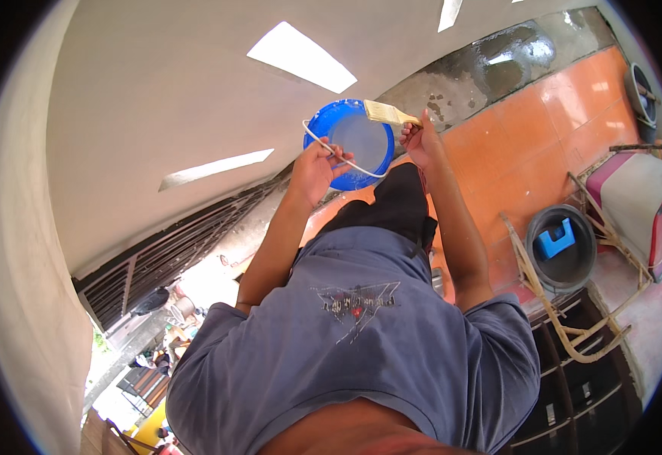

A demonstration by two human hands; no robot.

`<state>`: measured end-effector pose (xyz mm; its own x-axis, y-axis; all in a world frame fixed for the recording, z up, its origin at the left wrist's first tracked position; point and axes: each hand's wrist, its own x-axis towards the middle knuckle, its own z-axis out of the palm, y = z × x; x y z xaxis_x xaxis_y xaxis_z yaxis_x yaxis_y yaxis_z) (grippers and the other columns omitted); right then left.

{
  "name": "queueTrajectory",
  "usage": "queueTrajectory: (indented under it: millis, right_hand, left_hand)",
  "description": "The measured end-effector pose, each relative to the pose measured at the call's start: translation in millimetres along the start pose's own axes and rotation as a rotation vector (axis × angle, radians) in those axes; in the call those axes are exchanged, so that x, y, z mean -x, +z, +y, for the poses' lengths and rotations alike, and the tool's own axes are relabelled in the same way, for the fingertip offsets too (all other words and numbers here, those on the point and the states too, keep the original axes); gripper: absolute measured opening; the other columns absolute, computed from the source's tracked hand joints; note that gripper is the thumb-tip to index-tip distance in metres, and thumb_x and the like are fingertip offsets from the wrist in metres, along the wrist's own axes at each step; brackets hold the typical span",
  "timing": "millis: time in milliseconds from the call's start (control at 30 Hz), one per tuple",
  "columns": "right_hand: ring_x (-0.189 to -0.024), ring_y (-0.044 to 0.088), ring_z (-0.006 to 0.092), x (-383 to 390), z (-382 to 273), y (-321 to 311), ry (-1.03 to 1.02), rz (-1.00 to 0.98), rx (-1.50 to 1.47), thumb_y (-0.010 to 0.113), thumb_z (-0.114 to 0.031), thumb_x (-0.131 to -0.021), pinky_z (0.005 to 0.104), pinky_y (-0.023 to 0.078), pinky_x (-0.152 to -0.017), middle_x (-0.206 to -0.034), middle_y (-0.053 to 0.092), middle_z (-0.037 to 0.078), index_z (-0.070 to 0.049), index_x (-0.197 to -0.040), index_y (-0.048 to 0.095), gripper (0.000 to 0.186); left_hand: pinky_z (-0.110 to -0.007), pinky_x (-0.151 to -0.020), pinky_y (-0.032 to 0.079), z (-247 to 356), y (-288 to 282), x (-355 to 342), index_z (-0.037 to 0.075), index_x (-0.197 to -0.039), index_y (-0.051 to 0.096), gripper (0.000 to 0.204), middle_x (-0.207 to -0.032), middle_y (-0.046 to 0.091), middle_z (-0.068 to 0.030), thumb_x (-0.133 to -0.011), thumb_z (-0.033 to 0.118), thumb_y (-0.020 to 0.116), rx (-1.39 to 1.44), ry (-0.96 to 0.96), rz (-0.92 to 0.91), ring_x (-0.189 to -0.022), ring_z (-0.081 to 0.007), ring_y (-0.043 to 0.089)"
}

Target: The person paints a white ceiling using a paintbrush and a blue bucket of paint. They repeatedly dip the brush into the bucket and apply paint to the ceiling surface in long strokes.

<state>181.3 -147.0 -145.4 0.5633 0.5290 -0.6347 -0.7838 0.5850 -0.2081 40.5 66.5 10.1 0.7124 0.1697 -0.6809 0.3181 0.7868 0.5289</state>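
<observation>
The blue bucket (340, 110) is at the upper middle of the frame, with a pale greyish liquid (365, 140) inside. The left hand (316, 168) has its fingers bent around the white handle (367, 173), which passes over the bucket's opening. The right hand (419, 144), just right of the bucket, is closed on the paintbrush (384, 113), whose light bristles point to the left, over the rim. Around them, a beige wall (149, 106) fills the upper left, and an orange tiled floor (497, 155) extends to the upper right. At right, a dark basin (532, 254) contains a blue object (556, 239), near a wooden frame (526, 277).
</observation>
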Motion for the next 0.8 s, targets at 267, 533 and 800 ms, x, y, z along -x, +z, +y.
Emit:
queueTrajectory:
  millis: [267, 533, 800]
  right_hand:
    - [-0.078, 0.055, 0.016, -112, 55, 25, 0.182, -0.18, -0.394, 0.067, -0.024, -0.096, 0.0326, 0.051, -0.075, -0.084, 0.056, 0.005, -0.004, -0.101, 0.058, 0.022]
    - [-0.076, 0.056, 0.0165, -210, 89, 106, 0.33, -0.301, -0.424, 0.064, -0.022, -0.098, 0.032, 0.051, -0.071, -0.084, 0.057, 0.006, -0.005, -0.103, 0.056, 0.018]
    - [-0.081, 0.063, 0.0181, -244, 102, 189, 0.174, -0.162, -0.204, 0.05, -0.023, -0.104, 0.03, 0.055, -0.068, -0.092, 0.062, 0.01, 0.001, -0.103, 0.055, 0.025]
  left_hand:
    - [-0.052, -0.096, 0.052, -20, -62, -6, 0.011, -0.112, 0.048, 0.026, -0.094, 0.059, -0.0119, -0.086, 0.007, 0.052, -0.103, -0.078, 0.177, -0.103, -0.0333, 0.062]
    - [-0.053, -0.098, 0.048, -53, -107, -7, 0.011, -0.115, 0.048, 0.028, -0.097, 0.06, -0.0123, -0.087, 0.011, 0.053, -0.095, -0.145, 0.233, -0.104, -0.034, 0.062]
    - [-0.052, -0.099, 0.047, -79, -122, -1, 0.01, -0.114, 0.048, 0.026, -0.096, 0.058, -0.0109, -0.09, 0.014, 0.054, -0.044, -0.208, 0.308, -0.102, -0.0321, 0.062]
